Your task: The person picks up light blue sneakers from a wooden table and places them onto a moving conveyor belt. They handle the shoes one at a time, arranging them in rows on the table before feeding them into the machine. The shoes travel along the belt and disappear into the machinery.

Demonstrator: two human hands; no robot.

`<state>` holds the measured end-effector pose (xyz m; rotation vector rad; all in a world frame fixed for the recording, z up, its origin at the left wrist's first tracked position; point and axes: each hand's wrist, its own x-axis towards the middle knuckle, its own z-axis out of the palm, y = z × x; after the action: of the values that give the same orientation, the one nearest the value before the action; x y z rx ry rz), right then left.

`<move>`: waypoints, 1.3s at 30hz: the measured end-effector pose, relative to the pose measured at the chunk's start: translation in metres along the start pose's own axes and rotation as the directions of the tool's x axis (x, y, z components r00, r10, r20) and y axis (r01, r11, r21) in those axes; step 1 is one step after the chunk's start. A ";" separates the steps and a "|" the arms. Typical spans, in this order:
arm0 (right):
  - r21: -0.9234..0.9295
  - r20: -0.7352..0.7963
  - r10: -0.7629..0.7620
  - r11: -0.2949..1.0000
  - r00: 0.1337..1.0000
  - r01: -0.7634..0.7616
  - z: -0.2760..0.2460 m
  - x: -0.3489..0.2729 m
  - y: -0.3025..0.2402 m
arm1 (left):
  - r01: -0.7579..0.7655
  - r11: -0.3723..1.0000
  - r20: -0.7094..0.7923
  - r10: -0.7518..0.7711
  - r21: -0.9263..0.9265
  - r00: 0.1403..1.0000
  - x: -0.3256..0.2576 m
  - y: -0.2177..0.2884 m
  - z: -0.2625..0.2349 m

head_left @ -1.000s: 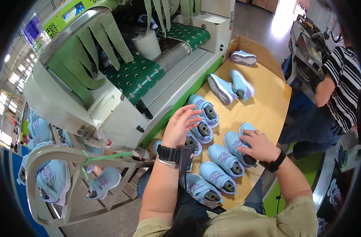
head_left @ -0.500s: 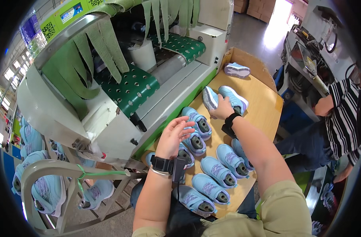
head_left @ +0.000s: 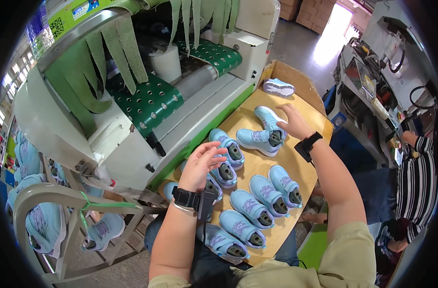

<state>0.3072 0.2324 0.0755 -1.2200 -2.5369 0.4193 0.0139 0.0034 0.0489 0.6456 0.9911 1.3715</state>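
My left hand (head_left: 203, 163) hovers with loosely bent fingers over a column of light blue sneakers along the machine side of the board; it holds nothing. My right hand (head_left: 294, 122) has its fingers apart, right beside a blue sneaker (head_left: 268, 119); whether its thumb touches that shoe I cannot tell. Against this shoe lies another sneaker (head_left: 254, 139), tilted onto its side. Closer to me, a slanting row of blue sneakers with lilac laces, among them one sneaker (head_left: 284, 186), stands upright with dark lasts inside.
One sneaker (head_left: 279, 88) lies sole outward by the cardboard edge (head_left: 300, 89) of the wooden board (head_left: 303, 158). At left a machine has a green perforated belt (head_left: 154, 103) behind cloth strips. A metal rack (head_left: 36, 199) holds more sneakers. A person in a striped shirt (head_left: 418, 182) stands at right.
My right hand has come off the far sneaker pair and moved right, fingers spreading. The pair has been turned, one shoe now tilted against the other. My left hand stays over the shoes.
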 end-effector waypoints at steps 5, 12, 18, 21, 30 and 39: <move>-0.309 0.015 0.078 0.949 0.997 -0.070 0.071 -0.008 0.073 | -0.005 1.000 0.000 0.005 0.005 1.000 0.005 0.000 -0.003; 0.391 0.076 0.422 0.821 0.903 -0.416 0.051 0.012 0.058 | -0.019 1.000 0.001 0.019 0.008 1.000 0.002 0.001 -0.002; 0.918 0.186 0.231 0.304 0.955 -0.253 -0.008 -0.024 -0.030 | 0.023 0.997 0.121 -0.013 -0.078 0.993 0.009 -0.014 0.006; 0.969 0.213 -0.123 0.154 0.969 -0.193 -0.029 -0.045 -0.100 | 0.145 0.954 0.176 -0.100 -0.263 0.979 -0.003 -0.009 0.032; 0.164 0.284 0.021 0.984 0.959 -0.071 0.041 -0.032 -0.011 | -0.177 0.908 0.254 0.286 -0.380 0.924 -0.016 0.060 0.017; 0.292 0.133 0.176 0.933 0.975 -0.208 -0.016 -0.009 -0.056 | -0.341 0.650 0.056 0.509 -0.680 0.859 -0.007 0.064 -0.022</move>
<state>0.2791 0.1939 0.1108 -1.3567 -2.3262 0.9070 -0.0358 0.0015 0.0949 0.5013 0.0950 1.8743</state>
